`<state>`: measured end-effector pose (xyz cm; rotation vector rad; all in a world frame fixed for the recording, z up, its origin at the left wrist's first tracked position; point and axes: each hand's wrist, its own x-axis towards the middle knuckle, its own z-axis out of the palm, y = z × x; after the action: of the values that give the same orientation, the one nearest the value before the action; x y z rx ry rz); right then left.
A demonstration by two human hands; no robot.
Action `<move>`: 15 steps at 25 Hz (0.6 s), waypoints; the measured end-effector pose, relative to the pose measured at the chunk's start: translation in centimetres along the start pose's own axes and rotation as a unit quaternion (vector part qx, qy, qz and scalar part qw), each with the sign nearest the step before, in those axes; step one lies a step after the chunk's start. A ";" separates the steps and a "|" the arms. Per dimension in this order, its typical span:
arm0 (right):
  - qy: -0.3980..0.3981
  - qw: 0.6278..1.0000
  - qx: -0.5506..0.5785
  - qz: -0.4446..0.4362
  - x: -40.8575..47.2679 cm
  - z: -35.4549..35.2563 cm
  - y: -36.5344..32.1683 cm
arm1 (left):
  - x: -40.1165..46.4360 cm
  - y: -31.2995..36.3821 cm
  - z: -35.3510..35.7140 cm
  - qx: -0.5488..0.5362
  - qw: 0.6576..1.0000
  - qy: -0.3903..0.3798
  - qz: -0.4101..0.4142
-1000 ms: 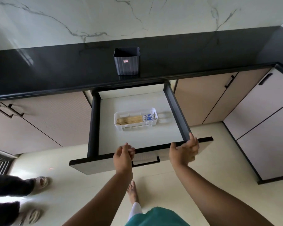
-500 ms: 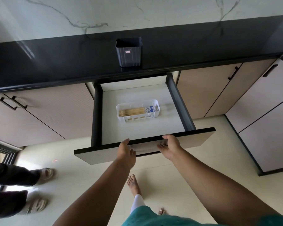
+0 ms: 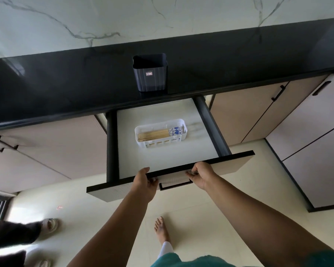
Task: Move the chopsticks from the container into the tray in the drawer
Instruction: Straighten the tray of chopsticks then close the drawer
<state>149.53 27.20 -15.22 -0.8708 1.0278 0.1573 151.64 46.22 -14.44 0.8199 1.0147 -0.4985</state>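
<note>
Looking down, you have the long glossy black stone bench (image 3: 46,83) across the top, and under it the open pale-fronted drawer with black side rails (image 3: 162,157). Compared with a second ago the drawer sits further in: less of its white floor shows, and its front edge lies nearer the bench.

On the bench, just above the drawer's back edge, the dark grey ribbed plastic container (image 3: 150,73) stands upright, and nothing sticks out of its open top. The white slotted plastic tray (image 3: 179,139) lies on the drawer floor, right of centre, at the same spot in the drawer as before. The bundle of pale wooden chopsticks with blue-and-white patterned ends (image 3: 158,134) lies flat inside that tray, patterned ends to your right.

Your left hand (image 3: 144,183) is curled over the drawer's top front edge, fingers closed on the front panel. Your right hand (image 3: 201,175), which a second ago rested further right on the edge, has shifted inward and now grips the front beside the black handle (image 3: 175,185).
</note>
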 end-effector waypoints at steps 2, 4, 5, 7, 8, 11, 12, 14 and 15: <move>0.027 0.999 -0.019 -0.001 1.3 2.2 -1.4 | 1.1 1.9 1.9 0.019 1.000 0.006 -0.002; 0.057 0.998 -0.036 -0.003 3.0 4.4 -2.7 | 2.5 3.9 3.5 0.031 1.000 0.007 -0.001; 0.074 0.996 -0.043 -0.002 3.9 5.5 -3.6 | 3.2 5.0 4.3 0.036 0.999 0.002 -0.004; 0.087 0.994 -0.060 0.000 5.8 7.7 -5.5 | 4.6 7.3 6.1 0.040 0.999 -0.014 -0.010; 0.087 0.994 -0.069 -0.004 6.9 8.7 -6.4 | 5.2 8.3 6.9 0.039 0.999 -0.017 -0.006; 0.102 0.990 -0.093 -0.002 9.4 11.1 -8.4 | 6.8 11.1 8.9 0.021 1.000 -0.019 -0.001; 0.097 0.991 -0.093 0.000 10.5 11.8 -9.2 | 7.4 12.1 9.6 -0.005 1.000 -0.030 -0.002; 0.088 0.992 -0.086 -0.001 12.6 12.5 -10.5 | 8.2 13.9 10.4 -0.096 0.994 -0.054 -0.019; 0.085 0.993 -0.085 -0.001 13.5 12.7 -11.1 | 8.7 14.7 10.8 -0.134 0.989 -0.064 -0.022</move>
<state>170.99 25.03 -16.94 -1.0530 1.1839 0.1722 171.81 46.60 -13.82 0.5202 0.9587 -0.4349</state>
